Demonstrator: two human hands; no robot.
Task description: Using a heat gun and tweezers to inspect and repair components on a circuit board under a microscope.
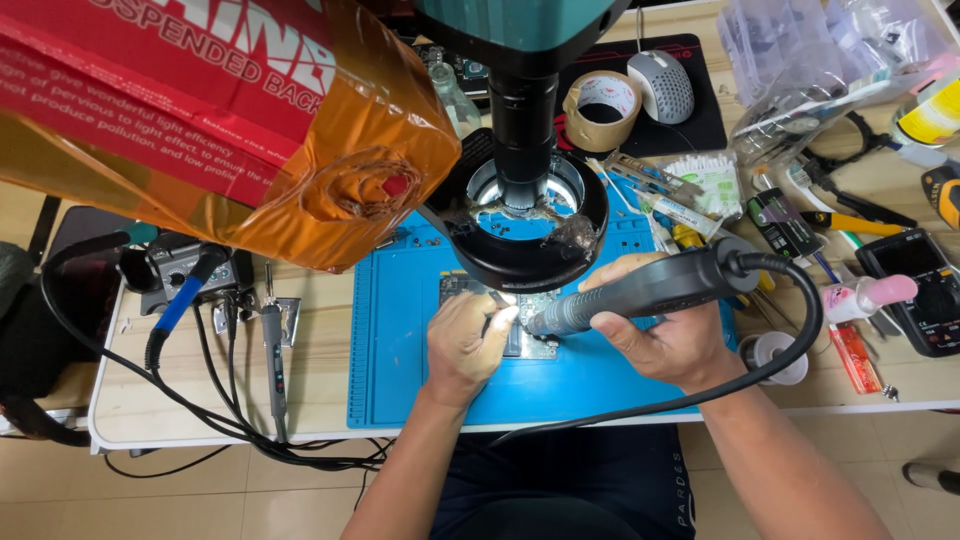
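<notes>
Working: we are heating or reworking a spot on the board (500, 310), judging by the tool tip set against it under the microscope (522, 120).
Landmark: the board lies on the blue mat (400, 330), just below the microscope's ring light (530, 240).
Left of board: a soldering station (185, 275) with black cables, and a pen-like iron (273, 345), sit off the mat on the wooden table (330, 320).
Left hand (465, 345): fingers pinched together on tweezers (497, 312), whose tip touches the board.
Right hand (660, 335): wrapped tight around a grey handpiece (640, 290), nozzle down at the board's right part, cord looping off right.
Next move: we judge it calls for a steady tip and a light tweezer lift, without nudging nearby parts.
Right of board: tape roll (600, 105), mouse (662, 85), swabs, pliers, meter (915, 290), well apart.
Room: pale tiled floor below; an orange-wrapped red box (230, 110) hangs close to the camera, up-left.
</notes>
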